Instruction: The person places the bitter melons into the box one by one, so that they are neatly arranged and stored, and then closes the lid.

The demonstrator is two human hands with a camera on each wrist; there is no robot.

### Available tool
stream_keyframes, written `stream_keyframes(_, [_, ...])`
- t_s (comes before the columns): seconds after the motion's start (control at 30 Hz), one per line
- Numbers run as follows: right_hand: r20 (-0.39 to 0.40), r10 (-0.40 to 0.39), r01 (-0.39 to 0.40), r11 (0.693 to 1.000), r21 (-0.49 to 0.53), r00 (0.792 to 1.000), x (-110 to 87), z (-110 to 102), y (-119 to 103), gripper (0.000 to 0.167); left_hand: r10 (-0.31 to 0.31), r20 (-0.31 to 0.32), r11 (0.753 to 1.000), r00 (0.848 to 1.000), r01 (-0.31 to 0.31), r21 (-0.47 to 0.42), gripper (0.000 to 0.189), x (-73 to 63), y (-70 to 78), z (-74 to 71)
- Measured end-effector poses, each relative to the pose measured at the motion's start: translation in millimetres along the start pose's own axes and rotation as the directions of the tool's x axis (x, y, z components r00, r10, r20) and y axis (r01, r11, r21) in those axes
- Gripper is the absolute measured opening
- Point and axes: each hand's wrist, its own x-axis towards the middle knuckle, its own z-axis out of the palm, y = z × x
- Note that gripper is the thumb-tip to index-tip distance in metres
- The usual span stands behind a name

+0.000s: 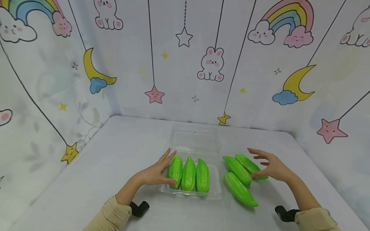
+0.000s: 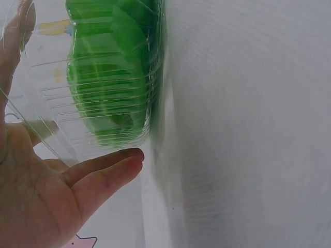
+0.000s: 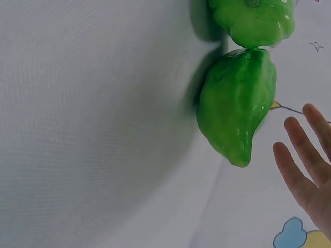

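A clear plastic clamshell box [image 1: 215, 186] holds three glossy green, ribbed, gourd-like vegetables side by side, the middle gourd [image 1: 189, 175] pointing away. My left hand [image 1: 153, 172] is at the box's left side, thumb and fingers spread, partly over the left gourd [image 1: 175, 170]. In the left wrist view its fingers [image 2: 108, 173] are extended beside the ribbed clear wall. Three more gourds lie right of the box, the front gourd [image 1: 240, 190] slanting toward me. Over the rear gourd [image 1: 248, 164] hovers my right hand [image 1: 273, 167], fingers apart and holding nothing.
The box's transparent lid [image 1: 194, 138] lies folded back behind it. All stands on a white-covered table [image 1: 127, 141], with a cartoon-printed cloth [image 1: 185, 70] behind and at both sides. Black wrist mounts [image 1: 140, 209] sit below both wrists.
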Motion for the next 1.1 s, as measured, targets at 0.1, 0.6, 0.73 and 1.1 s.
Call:
stream_keyframes(0.1, [0.001, -0.009, 0.009, 1.000, 0.003, 1.000, -1.8, 0, 3, 0.089, -0.001, -0.002, 1.000, 1.000, 0.001, 0.012, 0.105, 0.6, -0.3, 0.4])
stream_keyframes(0.6, [0.070, 0.053, -0.057, 0.997, 0.057, 0.996, -1.5, 5, 26, 0.088, -0.011, -0.004, 1.000, 1.000, 0.011, 0.008, 0.105, 1.4, -1.3, -0.3])
stream_keyframes(0.73, [0.073, 0.058, -0.063, 0.996, 0.067, 0.996, -2.0, 9, 29, 0.089, -0.001, -0.007, 1.000, 1.000, 0.001, -0.001, 0.104, 0.3, -1.4, 0.4])
stream_keyframes(1.1, [0.092, 0.048, -0.056, 0.995, 0.086, 0.995, -3.9, 14, 31, 0.091, 0.002, -0.003, 1.000, 1.000, -0.002, -0.004, 0.104, -0.1, 0.3, 1.2])
